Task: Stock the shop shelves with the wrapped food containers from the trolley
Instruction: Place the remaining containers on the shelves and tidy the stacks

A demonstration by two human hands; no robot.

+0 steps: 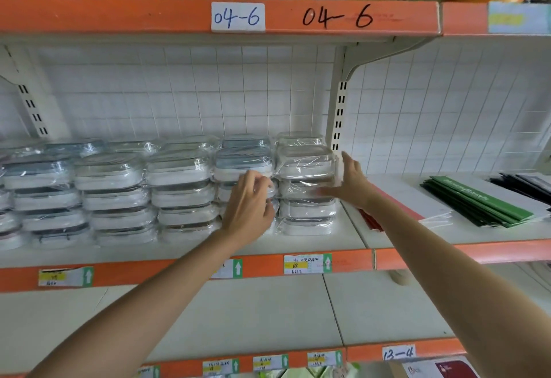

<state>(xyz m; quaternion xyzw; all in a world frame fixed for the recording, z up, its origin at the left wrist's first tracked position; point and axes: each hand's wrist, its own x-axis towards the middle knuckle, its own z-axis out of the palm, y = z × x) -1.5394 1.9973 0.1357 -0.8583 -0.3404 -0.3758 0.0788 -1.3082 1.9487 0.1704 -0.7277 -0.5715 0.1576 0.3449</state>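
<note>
White tiled wall, left hand (pixel 249 198) fingers pinching crinkly wrapped container (pixel 243 165), right hand (pixel 351 179) flat.

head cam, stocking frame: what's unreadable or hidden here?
- Trolley: outside the head view entirely.
- Stacks behind the left hand: lower containers hidden by it.
- Right hand: fingers motion-blurred against the top container; grip unclear.
- Price tags: print too small.
- Leftmost stacks: cut off by the frame edge.

White containers (pixel 304 165) in clear wrap, some grey-lidded, sit on the white shelf (pixel 298 243). Its edge is orange. Green booklets (pixel 477 201) lie right.
</note>
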